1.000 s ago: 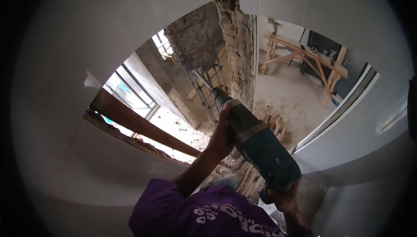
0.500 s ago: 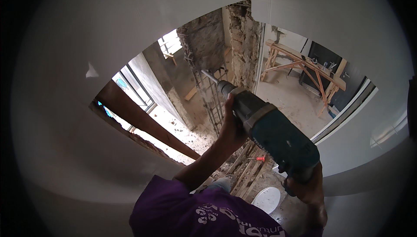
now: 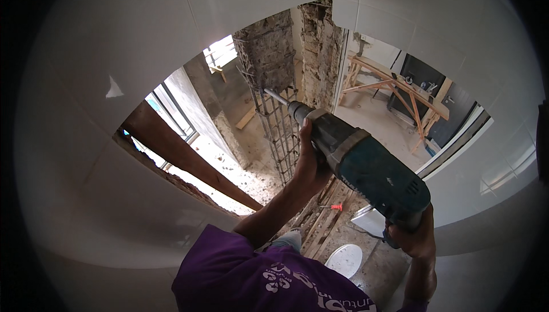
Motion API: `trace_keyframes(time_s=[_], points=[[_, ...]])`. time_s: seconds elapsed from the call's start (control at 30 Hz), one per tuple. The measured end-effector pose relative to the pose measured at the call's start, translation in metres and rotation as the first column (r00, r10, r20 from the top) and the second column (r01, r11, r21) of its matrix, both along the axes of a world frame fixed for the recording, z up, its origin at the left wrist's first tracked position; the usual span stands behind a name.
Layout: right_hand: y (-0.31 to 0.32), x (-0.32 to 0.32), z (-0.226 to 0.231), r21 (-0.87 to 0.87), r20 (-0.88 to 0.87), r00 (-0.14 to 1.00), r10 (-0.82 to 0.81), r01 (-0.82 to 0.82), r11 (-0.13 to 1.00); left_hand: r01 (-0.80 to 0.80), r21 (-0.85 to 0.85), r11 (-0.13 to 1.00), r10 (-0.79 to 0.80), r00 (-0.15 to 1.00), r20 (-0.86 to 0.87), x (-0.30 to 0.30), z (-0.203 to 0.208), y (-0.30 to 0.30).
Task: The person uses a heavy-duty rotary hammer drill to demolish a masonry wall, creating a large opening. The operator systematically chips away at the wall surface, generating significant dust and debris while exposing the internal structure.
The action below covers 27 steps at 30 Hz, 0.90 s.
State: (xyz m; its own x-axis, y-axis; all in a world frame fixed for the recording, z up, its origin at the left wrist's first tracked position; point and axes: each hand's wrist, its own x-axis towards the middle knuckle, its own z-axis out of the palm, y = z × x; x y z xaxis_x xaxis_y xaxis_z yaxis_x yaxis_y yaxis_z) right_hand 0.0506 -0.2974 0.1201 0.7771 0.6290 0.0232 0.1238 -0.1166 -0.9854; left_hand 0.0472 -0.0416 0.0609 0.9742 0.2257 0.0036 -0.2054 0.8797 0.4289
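Note:
A teal and black rotary hammer (image 3: 380,172) slants across the middle, its body toward the lower right. My left hand (image 3: 313,160) is closed around its front part, behind the chuck. At the back end, my right hand (image 3: 416,236) grips the rear handle; its trigger is hidden. The metal bit (image 3: 276,96) points at the lower broken edge of a rough concrete column (image 3: 266,54). I cannot tell whether its tip touches the concrete. Below that edge, a cage of bare steel bars (image 3: 278,134) runs downward.
Pale tiled walls (image 3: 143,32) surround the opening. A thick wooden beam (image 3: 189,157) crosses at left. Planks (image 3: 311,220), a red-handled tool (image 3: 336,207) and a white round lid-like thing (image 3: 345,260) lie below. A wooden trestle (image 3: 394,77) stands beyond at right.
The hammer's rear end and my right hand have shifted slightly right in the picture. The bit stays by the column's lower edge, and both hands keep their grip. The view has moved a little.

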Motion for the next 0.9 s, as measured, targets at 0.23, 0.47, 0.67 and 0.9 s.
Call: trace_keyframes(time_s=[0.23, 0.47, 0.67, 0.9], points=[[0.058, 0.040, -0.015, -0.037, 0.075, 0.976, 0.206, -0.204, 0.978, -0.100, 0.005, 0.995, 0.099, 0.994, 0.053, 0.025, -0.031, 0.050], [0.137, 0.017, -0.078, -0.061, 0.199, 0.953, 0.227, -0.219, 0.974, -0.022, -0.092, 0.996, 0.021, 1.000, -0.010, 0.026, -0.102, 0.126], [0.091, -0.037, -0.149, 0.206, -0.093, 0.992, 0.079, -0.059, 0.977, 0.007, -0.055, 0.998, -0.018, 0.982, -0.188, -0.005, -0.101, 0.078], [0.036, -0.094, -0.165, 0.269, -0.312, 0.950, 0.004, 0.085, 0.959, 0.132, 0.057, 0.990, -0.108, 0.946, -0.307, -0.039, -0.109, 0.025]])
